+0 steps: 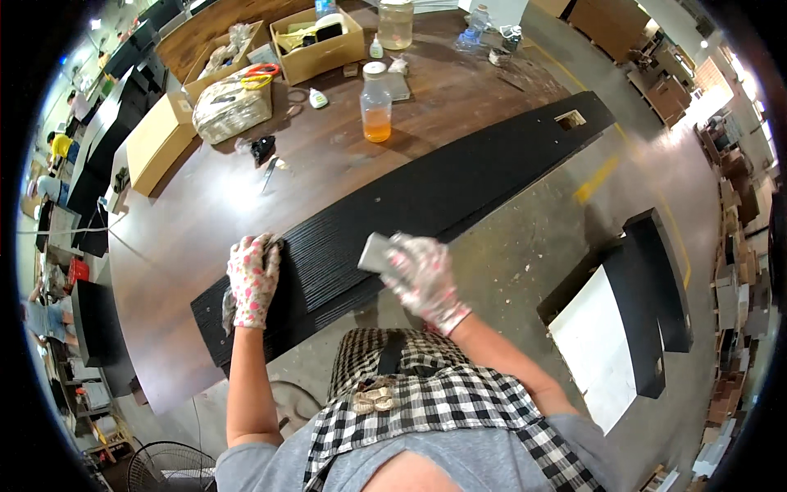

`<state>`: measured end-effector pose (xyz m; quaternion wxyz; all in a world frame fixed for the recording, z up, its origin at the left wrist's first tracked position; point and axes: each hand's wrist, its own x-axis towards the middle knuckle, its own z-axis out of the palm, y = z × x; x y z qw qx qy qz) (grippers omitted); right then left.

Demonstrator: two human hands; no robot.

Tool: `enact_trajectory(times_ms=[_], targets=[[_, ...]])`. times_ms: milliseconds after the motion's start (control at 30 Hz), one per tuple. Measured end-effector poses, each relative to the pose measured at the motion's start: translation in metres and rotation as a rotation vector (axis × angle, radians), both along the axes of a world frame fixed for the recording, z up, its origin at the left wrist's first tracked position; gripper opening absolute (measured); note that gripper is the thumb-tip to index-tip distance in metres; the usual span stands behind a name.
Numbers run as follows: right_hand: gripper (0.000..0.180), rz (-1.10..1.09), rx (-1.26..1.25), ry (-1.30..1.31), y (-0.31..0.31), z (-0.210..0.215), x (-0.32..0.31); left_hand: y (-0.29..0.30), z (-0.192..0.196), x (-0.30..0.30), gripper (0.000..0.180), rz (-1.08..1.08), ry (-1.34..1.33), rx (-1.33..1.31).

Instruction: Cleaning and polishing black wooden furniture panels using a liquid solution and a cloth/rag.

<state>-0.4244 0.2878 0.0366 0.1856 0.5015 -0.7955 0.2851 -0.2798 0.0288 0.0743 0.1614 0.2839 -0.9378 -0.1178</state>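
Note:
A long black wood-grained panel lies slantwise across the table, its near side jutting past the edge. There is a rectangular cutout at its far right end. My left hand, in a flowered glove, is on the panel's left part with its fingers curled. From beneath that hand a crumpled grey rag sticks out. In my right hand, also gloved and slightly blurred, is a pale grey block, held over the panel's near edge. The block's underside is hidden.
On the brown table stand a bottle of orange liquid, an open carton, a closed box and a wrapped bundle with orange-handled scissors. A knife lies nearby. Black and white panels stand to the right.

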Motion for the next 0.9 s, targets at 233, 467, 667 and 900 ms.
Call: enact_trajectory(times_ms=[233, 467, 667, 900], targets=[[0.04, -0.256, -0.023, -0.116, 0.086, 0.007, -0.143, -0.005, -0.015, 0.002, 0.024, 0.172, 0.036, -0.055], [0.036, -0.098, -0.124, -0.206, 0.085, 0.028, -0.14, 0.049, -0.008, -0.058, 0.023, 0.186, 0.805, 0.801], [0.041, -0.188, -0.004, -0.108, 0.104, -0.003, -0.167, 0.086, -0.009, -0.123, 0.019, -0.175, 0.617, 0.665], [0.039, -0.639, -0.084, -0.113, 0.183, 0.003, -0.306, 0.125, 0.001, -0.183, 0.032, -0.397, 0.038, 0.089]])
